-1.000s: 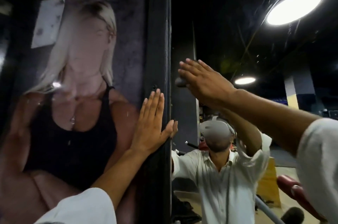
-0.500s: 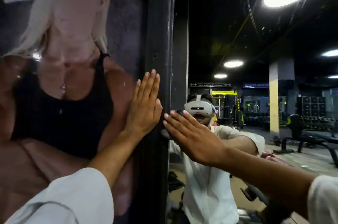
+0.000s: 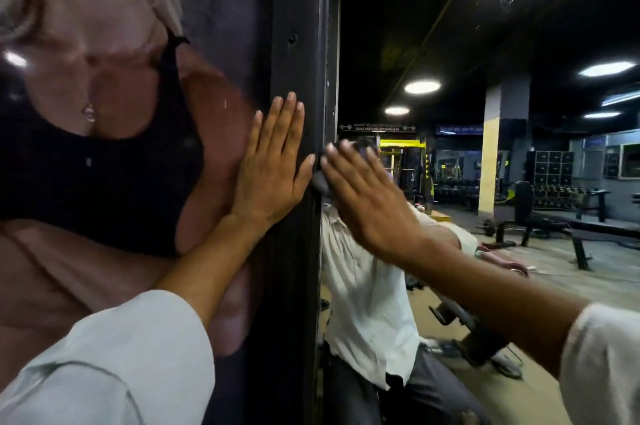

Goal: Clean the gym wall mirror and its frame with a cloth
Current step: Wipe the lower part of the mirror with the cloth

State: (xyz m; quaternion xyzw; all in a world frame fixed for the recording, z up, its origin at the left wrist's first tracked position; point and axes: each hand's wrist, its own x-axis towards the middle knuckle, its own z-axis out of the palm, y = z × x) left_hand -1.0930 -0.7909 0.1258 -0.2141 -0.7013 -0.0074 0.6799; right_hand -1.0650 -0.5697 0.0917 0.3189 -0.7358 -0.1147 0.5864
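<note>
- Pressing a dark cloth point(image 3: 320, 183) flat against the mirror point(image 3: 450, 43), the right hand point(image 3: 367, 202) lay just right of the frame point(image 3: 294, 43), its fingers straight and none curled round the cloth.
- Only a small grey fold of the cloth showed, against the frame's right edge, under that hand's fingertips.
- The left hand point(image 3: 273, 171) rested flat on the frame's left side and partly on the poster point(image 3: 104, 147) beside it, fingers straight, holding nothing.
- By my judgement the wiping was mid-course, on the glass right next to the frame.
- Faint curved smears showed on the glass far up and right of the frame, so that part likely needed another pass.
- The frame looked scuffed and dull, and I could not tell whether it had been wiped.
</note>
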